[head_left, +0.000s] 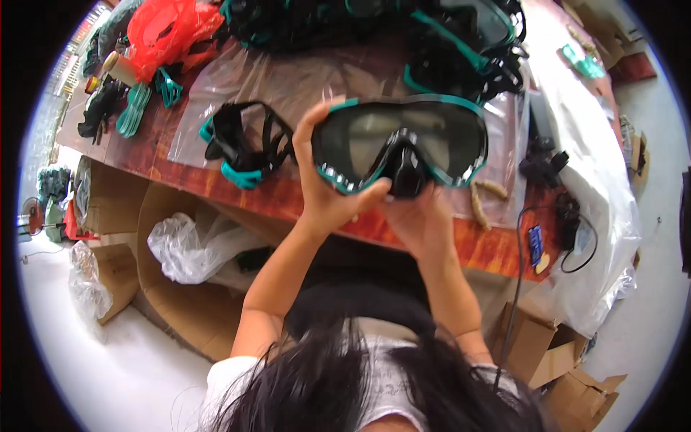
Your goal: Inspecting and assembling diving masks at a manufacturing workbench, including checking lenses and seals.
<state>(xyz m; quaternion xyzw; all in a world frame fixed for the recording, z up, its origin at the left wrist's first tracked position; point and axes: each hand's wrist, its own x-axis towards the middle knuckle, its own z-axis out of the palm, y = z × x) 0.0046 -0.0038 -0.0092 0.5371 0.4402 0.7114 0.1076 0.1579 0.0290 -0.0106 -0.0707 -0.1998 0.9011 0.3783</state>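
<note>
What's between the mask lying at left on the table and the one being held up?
In the head view, the left hand fills that stretch, gripping the held mask by its left side; the lying mask ends just left of it.

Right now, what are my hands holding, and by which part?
A mask: left hand at its left rim; right hand under the nosepiece, grip unclear.

A crumpled red plastic bag (162,36) sits on the worktop (475,245) between ten and eleven o'clock, a pale roll (121,68) just beside it at ten. Near the rim at nine is a fan (30,211). A cardboard box (180,309) at eight holds clear plastic (181,248). A blue packet (535,245) lies just past three; opened cartons (529,353) stand at four.
</note>
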